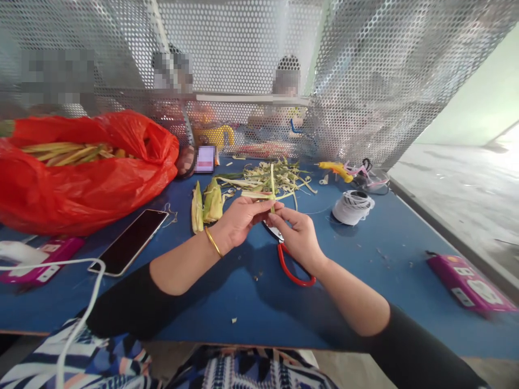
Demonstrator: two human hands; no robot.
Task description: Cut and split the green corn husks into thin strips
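Pale green husk strips (pixel 272 181) cross each other above my fingertips, one standing upright and others running sideways. My left hand (pixel 239 219), with a gold bangle at the wrist, pinches them near the crossing. Close against it, my right hand (pixel 300 235) has thumb and finger closed on the lower end of the upright strip. Beneath the right hand lie red-handled scissors (pixel 294 270), their blades partly covered by the hands. Two folded husk pieces (pixel 211 200) rest left of my left hand. Behind the hands spreads a pile of shredded husk strips (pixel 279 175).
A red plastic bag (pixel 133 183) of husks fills the left side. Nearby lie a dark phone (pixel 130 243) and a white cable (pixel 95 286). A white yarn ball (pixel 352 208), a yellow tool (pixel 336 170) and a purple pack (pixel 468 281) are right. A perforated metal screen (pixel 251 48) stands behind.
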